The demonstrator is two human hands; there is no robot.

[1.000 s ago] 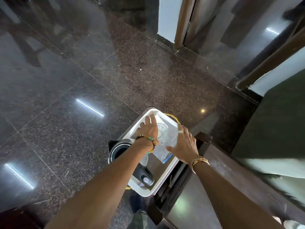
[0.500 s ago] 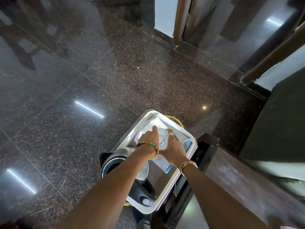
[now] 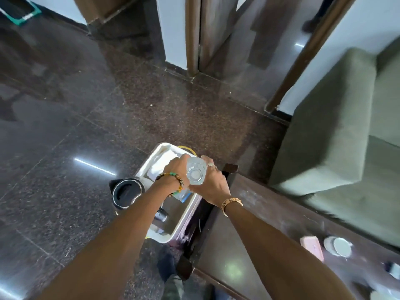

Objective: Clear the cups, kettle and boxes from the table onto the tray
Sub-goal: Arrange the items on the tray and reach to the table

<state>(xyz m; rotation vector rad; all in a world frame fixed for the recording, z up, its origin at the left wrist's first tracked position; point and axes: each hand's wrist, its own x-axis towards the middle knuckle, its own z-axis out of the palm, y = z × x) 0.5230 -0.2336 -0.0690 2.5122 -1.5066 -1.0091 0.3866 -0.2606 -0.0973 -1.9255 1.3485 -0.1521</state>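
A clear glass cup (image 3: 195,173) is held tilted above the right side of the white tray (image 3: 165,237). My right hand (image 3: 213,186) grips it from the right. On its left side my left hand (image 3: 175,167) curls round it. A black and steel kettle (image 3: 126,192) stands at the tray's left edge, its handle under my left forearm. White folded paper or a box (image 3: 161,164) lies at the tray's far end. On the dark wooden table (image 3: 249,213) remain a pink box (image 3: 312,247) and a white cup (image 3: 338,246).
The tray sits just off the table's left end, above a glossy dark stone floor (image 3: 65,148). A green sofa (image 3: 335,126) runs along the table's far side. Blurred small items (image 3: 391,269) lie at the table's near right. Door frames (image 3: 192,35) stand ahead.
Both hands closed round the glass cup in the tray and raised it, tipping its mouth toward me. The view has swung right, and the table's cup and pink box now show.
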